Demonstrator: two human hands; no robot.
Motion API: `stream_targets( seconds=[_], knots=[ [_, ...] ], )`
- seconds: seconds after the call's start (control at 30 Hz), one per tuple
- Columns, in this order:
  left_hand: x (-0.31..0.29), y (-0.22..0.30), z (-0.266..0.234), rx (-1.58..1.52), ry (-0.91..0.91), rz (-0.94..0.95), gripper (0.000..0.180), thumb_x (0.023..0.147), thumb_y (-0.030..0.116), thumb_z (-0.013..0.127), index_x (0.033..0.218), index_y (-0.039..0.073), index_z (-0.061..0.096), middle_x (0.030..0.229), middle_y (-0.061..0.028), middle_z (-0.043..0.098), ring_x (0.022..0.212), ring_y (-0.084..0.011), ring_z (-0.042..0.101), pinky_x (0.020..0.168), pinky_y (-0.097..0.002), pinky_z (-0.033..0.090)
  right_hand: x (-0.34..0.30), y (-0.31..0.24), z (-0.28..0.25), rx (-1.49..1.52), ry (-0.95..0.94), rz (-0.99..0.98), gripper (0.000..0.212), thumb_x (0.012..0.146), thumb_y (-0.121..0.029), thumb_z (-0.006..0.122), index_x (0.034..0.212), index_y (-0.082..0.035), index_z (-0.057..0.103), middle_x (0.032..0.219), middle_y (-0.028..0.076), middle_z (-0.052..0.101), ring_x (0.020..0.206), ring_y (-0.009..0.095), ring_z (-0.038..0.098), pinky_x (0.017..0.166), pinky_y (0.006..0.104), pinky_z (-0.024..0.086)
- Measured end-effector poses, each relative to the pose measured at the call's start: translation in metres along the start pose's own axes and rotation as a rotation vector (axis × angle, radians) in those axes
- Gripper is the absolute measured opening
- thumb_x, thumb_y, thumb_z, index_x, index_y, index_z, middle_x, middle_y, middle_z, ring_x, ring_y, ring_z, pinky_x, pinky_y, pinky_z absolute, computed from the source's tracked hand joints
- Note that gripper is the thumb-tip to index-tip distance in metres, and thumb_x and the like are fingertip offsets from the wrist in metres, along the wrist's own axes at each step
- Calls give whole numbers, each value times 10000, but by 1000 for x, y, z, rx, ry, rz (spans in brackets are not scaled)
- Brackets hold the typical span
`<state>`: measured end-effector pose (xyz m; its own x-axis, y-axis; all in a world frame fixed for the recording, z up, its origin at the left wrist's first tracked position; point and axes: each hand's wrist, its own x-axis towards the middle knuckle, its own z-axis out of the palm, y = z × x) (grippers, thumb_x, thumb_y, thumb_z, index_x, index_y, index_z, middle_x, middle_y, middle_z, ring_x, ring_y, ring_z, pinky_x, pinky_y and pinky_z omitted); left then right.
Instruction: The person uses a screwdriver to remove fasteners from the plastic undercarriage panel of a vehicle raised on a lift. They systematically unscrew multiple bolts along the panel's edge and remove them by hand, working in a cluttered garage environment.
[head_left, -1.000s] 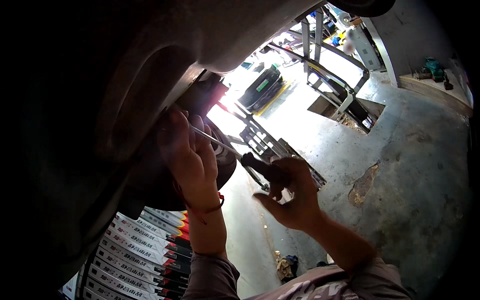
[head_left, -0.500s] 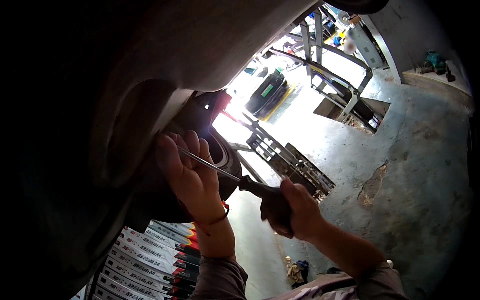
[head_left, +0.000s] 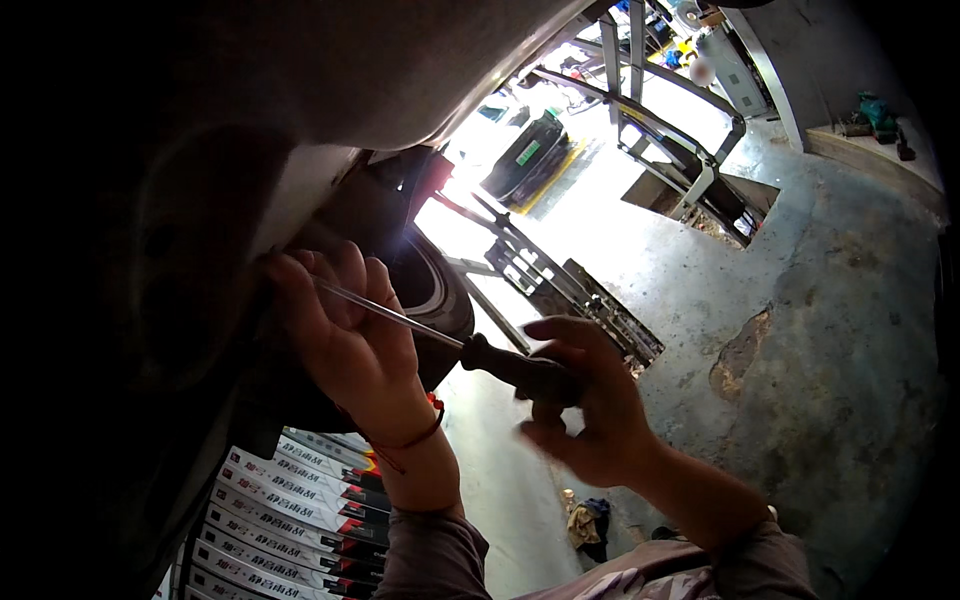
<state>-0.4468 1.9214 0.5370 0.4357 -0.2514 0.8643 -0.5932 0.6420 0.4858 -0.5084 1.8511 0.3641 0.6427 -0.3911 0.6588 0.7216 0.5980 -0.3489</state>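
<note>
A screwdriver (head_left: pixel 510 366) with a dark handle and a long metal shaft slants up to the left, toward a dark vehicle panel (head_left: pixel 300 185). My left hand (head_left: pixel 350 335) is closed by that panel, with the shaft running in between its thumb and curled fingers. The screwdriver's tip is hidden there. Around the handle's butt end, my right hand (head_left: pixel 600 410) has its fingers loosened and spread apart. The handle appears to rest against its palm. A red cord bracelet circles my left wrist.
A wheel (head_left: pixel 440 295) sits just beyond my left hand. Below are stacked long printed boxes (head_left: pixel 285 510). Metal lift frames (head_left: pixel 570 305) stand on the grey floor, near a floor pit (head_left: pixel 650 195). Farther off is a parked car (head_left: pixel 525 160). A cloth bundle (head_left: pixel 588 525) lies low in view.
My right hand's fingers have opened from a closed grip on the screwdriver handle. The view has shifted slightly, so my hands and the panel appear farther left. My left hand stays at the panel.
</note>
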Motion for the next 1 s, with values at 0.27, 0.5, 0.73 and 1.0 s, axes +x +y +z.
stream_targets(
  seconds=[0.27, 0.5, 0.73, 1.0],
  knots=[
    [4, -1, -5, -36, -128, -2, 258, 1009, 293, 526, 792, 163, 476, 569, 69, 242, 533, -67, 169, 468, -241, 171, 8, -5, -22, 221, -215, 310, 370, 807, -182, 785, 1075, -17, 590, 667, 30, 588, 468, 87, 497, 446, 228, 411],
    [5, -1, -4, -16, -192, 28, 299, 1010, 307, 524, 762, 166, 433, 571, 75, 228, 531, -58, 159, 469, -250, 163, 12, -6, -4, -800, -33, -547, 346, 847, -167, 724, 1112, -11, 564, 658, 40, 547, 520, 88, 522, 475, 256, 431],
    [3, 1, -7, 45, -166, 42, 322, 1005, 338, 529, 756, 163, 423, 581, 69, 252, 525, -59, 163, 468, -251, 165, 13, -12, 8, -371, -203, -191, 288, 936, -192, 609, 1107, 30, 542, 708, 102, 609, 531, 142, 576, 455, 307, 441],
    [-1, -3, -28, -79, -319, -137, 327, 1012, 394, 484, 886, 105, 567, 597, 44, 348, 502, -86, 260, 454, -234, 222, 31, -36, 33, -280, -292, 128, 288, 971, -209, 589, 1176, -8, 567, 635, 3, 537, 482, 70, 444, 449, 238, 388]
  ],
)
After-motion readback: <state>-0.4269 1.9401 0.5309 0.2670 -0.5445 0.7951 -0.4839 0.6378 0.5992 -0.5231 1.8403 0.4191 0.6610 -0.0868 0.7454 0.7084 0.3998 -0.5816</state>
